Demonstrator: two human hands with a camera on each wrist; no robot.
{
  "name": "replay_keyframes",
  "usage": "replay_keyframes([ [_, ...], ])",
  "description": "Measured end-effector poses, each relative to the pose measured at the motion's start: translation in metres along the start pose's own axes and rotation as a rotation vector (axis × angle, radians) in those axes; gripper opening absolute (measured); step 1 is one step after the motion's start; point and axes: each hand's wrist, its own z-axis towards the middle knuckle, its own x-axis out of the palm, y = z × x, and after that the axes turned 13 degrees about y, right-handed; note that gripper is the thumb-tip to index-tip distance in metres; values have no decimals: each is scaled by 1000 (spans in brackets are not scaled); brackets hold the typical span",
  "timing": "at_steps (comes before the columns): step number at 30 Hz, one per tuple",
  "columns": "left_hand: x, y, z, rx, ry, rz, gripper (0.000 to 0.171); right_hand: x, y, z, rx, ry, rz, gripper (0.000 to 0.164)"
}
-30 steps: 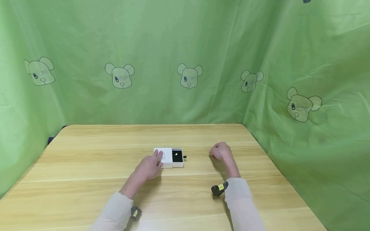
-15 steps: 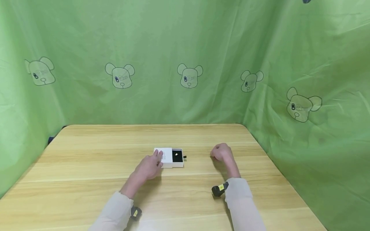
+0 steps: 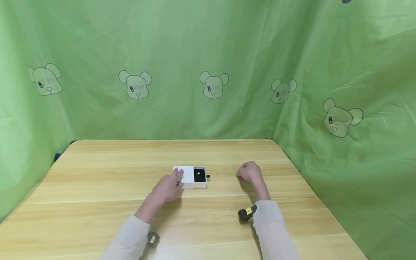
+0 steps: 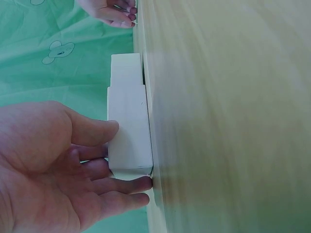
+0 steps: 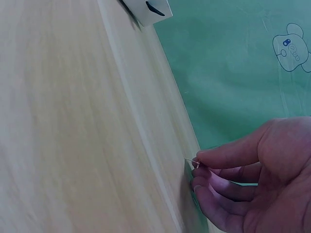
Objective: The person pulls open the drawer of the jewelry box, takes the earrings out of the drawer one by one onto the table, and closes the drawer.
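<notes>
A white jewelry box (image 3: 188,174) lies on the table with its drawer (image 3: 200,186) slid part way out to the right. Inside the drawer, a small star-shaped stud (image 3: 199,173) sits on a black insert. My left hand (image 3: 167,187) grips the box's left end, thumb on the near side and fingers over the top and end. Well to the right of the box, my right hand (image 3: 249,171) is low over the table. In the right wrist view its thumb and fingertips pinch a tiny earring (image 5: 191,160) with a thin metal post; the rest is hidden by the fingers.
A black pull tab (image 3: 208,176) sticks out of the drawer's right end. The wooden table (image 3: 201,224) reaches back to a green curtain (image 3: 175,43) printed with bear heads, which also hangs at both sides.
My right hand has shifted very slightly to the right and nearer over the last second. The left hand and the box have stayed in place.
</notes>
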Motion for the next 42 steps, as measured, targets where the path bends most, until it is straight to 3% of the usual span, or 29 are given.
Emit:
replay_keyframes([
  [24,2,1,-1,16,-19,10,53,-1,-2,1,9,4,13,17],
  [42,-1,-1,-1,5,-6,25,54,-3,13,-3,-3,-18,32,25],
])
